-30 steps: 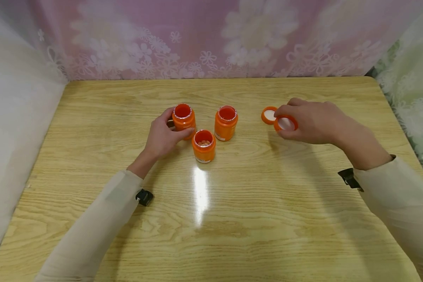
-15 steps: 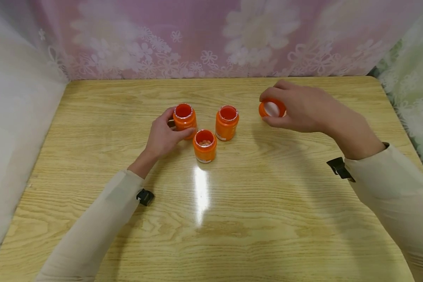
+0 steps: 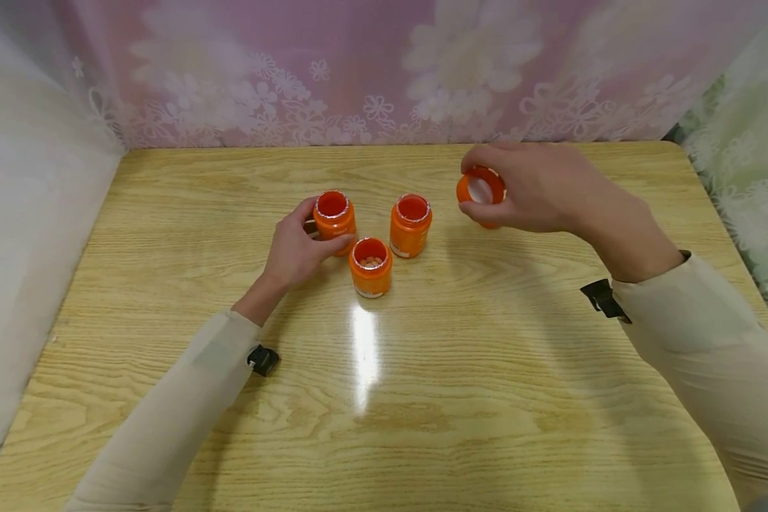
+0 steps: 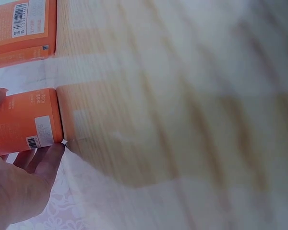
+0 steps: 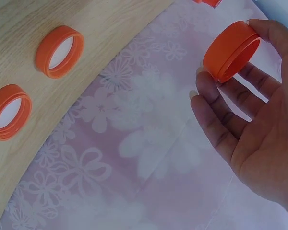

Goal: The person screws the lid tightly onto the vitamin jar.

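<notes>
My left hand [image 3: 296, 245] grips the left of three orange pill bottles, an uncapped bottle [image 3: 333, 224] standing upright on the table; thumb and fingers wrap its sides. Just to its right stand a second open bottle [image 3: 411, 235] and, nearer me, a third bottle [image 3: 370, 281] with pale tablets inside. In the left wrist view, the gripped bottle [image 4: 24, 122] shows a white label with a barcode. My right hand [image 3: 544, 188] pinches an orange screw cap [image 5: 233, 52] between thumb and fingers, raised above the table, its white-lined inside partly facing the head camera.
Two more orange caps, one cap [image 5: 60, 51] and another cap [image 5: 10, 112], lie liner-up on the wooden table [image 3: 422, 398]; my right hand mostly covers them in the head view. A pink floral curtain [image 3: 358, 71] hangs along the far edge.
My right hand has moved left and toward the far edge with the cap, passing over the caps on the table. The left hand and the bottles have stayed in place.
</notes>
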Action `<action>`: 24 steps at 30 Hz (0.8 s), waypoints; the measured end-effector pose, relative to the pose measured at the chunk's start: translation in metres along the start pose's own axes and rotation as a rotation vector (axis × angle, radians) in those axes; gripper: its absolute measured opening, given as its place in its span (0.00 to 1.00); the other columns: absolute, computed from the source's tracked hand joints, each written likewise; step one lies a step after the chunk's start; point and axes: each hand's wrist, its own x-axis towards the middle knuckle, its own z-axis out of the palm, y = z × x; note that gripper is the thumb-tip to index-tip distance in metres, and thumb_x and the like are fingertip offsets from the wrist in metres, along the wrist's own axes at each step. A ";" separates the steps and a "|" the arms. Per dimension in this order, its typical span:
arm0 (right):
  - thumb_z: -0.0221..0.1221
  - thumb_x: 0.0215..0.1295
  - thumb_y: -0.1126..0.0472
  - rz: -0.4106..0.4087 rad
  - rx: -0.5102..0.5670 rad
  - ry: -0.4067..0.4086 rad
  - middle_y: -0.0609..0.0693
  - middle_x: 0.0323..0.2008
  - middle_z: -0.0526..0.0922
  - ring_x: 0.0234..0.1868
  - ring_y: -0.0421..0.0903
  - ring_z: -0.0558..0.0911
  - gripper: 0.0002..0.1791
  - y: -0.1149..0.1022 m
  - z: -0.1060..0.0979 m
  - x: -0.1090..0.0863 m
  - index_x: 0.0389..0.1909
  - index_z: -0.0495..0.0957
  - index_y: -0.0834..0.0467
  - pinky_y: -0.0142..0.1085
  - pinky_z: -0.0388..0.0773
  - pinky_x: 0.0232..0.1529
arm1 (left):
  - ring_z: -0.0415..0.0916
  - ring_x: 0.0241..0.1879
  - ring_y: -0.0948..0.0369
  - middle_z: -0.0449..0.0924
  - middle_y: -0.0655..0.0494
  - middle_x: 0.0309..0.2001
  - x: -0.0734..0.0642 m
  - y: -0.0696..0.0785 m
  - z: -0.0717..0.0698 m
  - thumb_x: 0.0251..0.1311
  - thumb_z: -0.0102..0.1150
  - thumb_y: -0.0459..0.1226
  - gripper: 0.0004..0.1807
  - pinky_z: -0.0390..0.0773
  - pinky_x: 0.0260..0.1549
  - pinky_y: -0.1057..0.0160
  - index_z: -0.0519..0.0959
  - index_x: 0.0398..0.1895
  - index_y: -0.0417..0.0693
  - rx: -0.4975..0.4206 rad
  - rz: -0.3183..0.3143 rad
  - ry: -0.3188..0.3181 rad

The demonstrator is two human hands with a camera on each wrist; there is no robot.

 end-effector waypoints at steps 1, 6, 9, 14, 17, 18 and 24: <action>0.53 0.63 0.38 0.002 -0.003 0.004 0.50 0.39 0.78 0.32 0.49 0.76 0.27 -0.001 -0.001 0.001 0.56 0.71 0.50 0.45 0.72 0.28 | 0.73 0.54 0.56 0.74 0.52 0.55 0.000 0.000 0.000 0.52 0.71 0.42 0.34 0.73 0.54 0.59 0.69 0.63 0.47 -0.001 -0.001 0.000; 0.52 0.64 0.39 -0.020 -0.009 0.010 0.53 0.52 0.76 0.41 0.53 0.78 0.28 -0.003 -0.004 0.004 0.62 0.70 0.46 0.50 0.74 0.30 | 0.73 0.54 0.56 0.74 0.52 0.55 0.000 -0.001 0.000 0.52 0.71 0.42 0.34 0.73 0.54 0.58 0.69 0.63 0.47 -0.005 -0.003 0.002; 0.51 0.65 0.39 -0.030 -0.014 0.005 0.54 0.56 0.74 0.44 0.54 0.77 0.28 -0.004 -0.004 0.005 0.63 0.70 0.46 0.51 0.75 0.30 | 0.73 0.53 0.56 0.74 0.52 0.55 0.001 -0.001 0.000 0.52 0.71 0.42 0.35 0.74 0.54 0.58 0.68 0.63 0.47 -0.007 -0.004 -0.002; 0.52 0.64 0.40 -0.027 -0.014 0.016 0.52 0.53 0.74 0.42 0.53 0.77 0.26 -0.006 -0.004 0.006 0.59 0.73 0.48 0.51 0.75 0.31 | 0.73 0.54 0.56 0.74 0.52 0.55 0.001 -0.002 0.001 0.52 0.71 0.42 0.35 0.73 0.54 0.58 0.68 0.63 0.47 -0.006 -0.005 -0.006; 0.53 0.64 0.41 -0.028 -0.007 0.028 0.51 0.51 0.74 0.40 0.52 0.77 0.25 -0.009 -0.004 0.006 0.57 0.73 0.49 0.51 0.75 0.32 | 0.73 0.54 0.56 0.74 0.52 0.55 0.000 -0.002 0.000 0.52 0.71 0.42 0.35 0.74 0.54 0.58 0.68 0.63 0.47 -0.004 -0.004 -0.004; 0.53 0.64 0.42 -0.030 -0.007 0.033 0.51 0.50 0.74 0.40 0.52 0.77 0.24 -0.010 -0.005 0.006 0.57 0.73 0.49 0.50 0.75 0.32 | 0.73 0.54 0.56 0.74 0.53 0.55 0.000 -0.002 0.000 0.52 0.71 0.42 0.35 0.74 0.54 0.58 0.68 0.63 0.47 -0.004 -0.006 -0.003; 0.54 0.64 0.42 -0.031 -0.002 0.039 0.50 0.43 0.74 0.34 0.50 0.77 0.23 -0.010 -0.007 0.005 0.55 0.71 0.51 0.46 0.74 0.28 | 0.73 0.53 0.56 0.74 0.53 0.55 0.000 -0.002 0.001 0.52 0.72 0.42 0.35 0.74 0.54 0.58 0.68 0.63 0.47 -0.013 -0.011 -0.004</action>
